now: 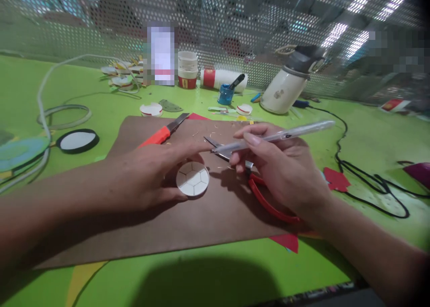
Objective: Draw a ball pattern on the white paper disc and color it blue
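A small round white disc (192,179) with a football-like pattern of dark lines is between the thumb and fingers of my left hand (152,172), just above a brown board. That hand's index finger stretches past it to the right. My right hand (282,163) is closed around a clear-barrelled pen (278,136), its tip pointing left near the left index fingertip, apart from the disc. Beneath the right hand lies a pair of scissors with red handles (265,204), partly hidden. An orange utility knife (164,134) lies behind the left hand.
The brown board (161,239) rests on a green table. At the back stand paper cups (187,69), a blue paint jar (225,94) and a white bottle (282,89). A black cord (366,177) runs at the right; a white cable (42,92) loops at the left.
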Available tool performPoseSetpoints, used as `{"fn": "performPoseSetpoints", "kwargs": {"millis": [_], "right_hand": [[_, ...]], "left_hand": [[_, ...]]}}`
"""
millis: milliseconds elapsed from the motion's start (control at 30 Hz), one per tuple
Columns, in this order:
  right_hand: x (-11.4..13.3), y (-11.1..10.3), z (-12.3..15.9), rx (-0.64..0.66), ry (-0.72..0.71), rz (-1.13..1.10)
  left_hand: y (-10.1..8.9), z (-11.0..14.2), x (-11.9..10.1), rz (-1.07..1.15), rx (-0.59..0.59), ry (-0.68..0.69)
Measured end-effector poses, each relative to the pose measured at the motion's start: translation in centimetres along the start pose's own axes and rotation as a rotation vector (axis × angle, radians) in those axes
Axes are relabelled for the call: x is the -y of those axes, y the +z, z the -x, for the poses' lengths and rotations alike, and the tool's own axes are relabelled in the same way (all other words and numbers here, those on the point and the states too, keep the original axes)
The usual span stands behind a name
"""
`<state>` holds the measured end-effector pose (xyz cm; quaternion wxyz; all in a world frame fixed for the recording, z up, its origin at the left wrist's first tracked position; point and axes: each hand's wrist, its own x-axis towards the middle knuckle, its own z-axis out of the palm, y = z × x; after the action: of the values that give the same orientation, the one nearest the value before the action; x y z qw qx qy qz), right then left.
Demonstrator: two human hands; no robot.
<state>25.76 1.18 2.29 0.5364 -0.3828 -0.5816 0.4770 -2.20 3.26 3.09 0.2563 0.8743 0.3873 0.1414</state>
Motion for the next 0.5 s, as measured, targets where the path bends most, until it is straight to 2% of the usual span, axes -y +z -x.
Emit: {"fn": "performPoseSetpoints", "kwargs": {"millis": [67,233,367,500], "right_hand": [[0.0,-0.2,-0.1,-0.024,-0.048,-0.004],[-0.3,-0.6,-0.4,-0.085,-0.042,0.115],[-0.5,-1.0,-0.5,0.014,-0.068,0.34],[-0.7,-1.5,-0.4,0.075,-0.229,0.655]], "left_hand": [[0.1,0.0,1.0,0.0,0.048,-0.012],[1.1,0.0,3.0,0.085,0.02,0.039],[1.3,-0.1,3.4,0.125,0.056,0.034],[1.0,-0.4,3.3,0.188,0.071,0.005]]}}
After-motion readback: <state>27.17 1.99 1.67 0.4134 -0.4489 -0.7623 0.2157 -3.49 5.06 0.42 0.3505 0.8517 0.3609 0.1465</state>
